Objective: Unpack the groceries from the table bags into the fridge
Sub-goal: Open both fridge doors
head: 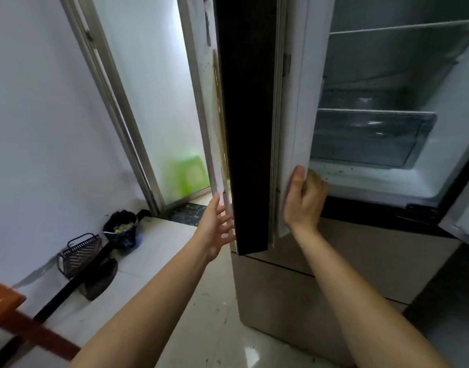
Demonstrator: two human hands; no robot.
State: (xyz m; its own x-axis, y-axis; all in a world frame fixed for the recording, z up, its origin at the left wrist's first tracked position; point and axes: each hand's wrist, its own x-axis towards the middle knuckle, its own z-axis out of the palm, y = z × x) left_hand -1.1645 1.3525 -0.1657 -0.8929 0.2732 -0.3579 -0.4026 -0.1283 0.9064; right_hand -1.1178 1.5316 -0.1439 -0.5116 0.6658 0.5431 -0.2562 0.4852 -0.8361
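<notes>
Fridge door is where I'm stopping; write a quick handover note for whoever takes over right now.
Left hand: open, fingers spread beside the fridge door, by its dark outer face; contact unclear.
Right hand: grips the door's white inner edge near its bottom.
Inside, the clear drawer and shelf show no groceries. Bags are out of view.
Done: door open.
Remaining: fetch groceries, load them.

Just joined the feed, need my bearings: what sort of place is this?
Probably a home kitchen: the right hand holds the fridge door open on a clear drawer, and a bin of food scraps stands on the tiled floor.
</notes>
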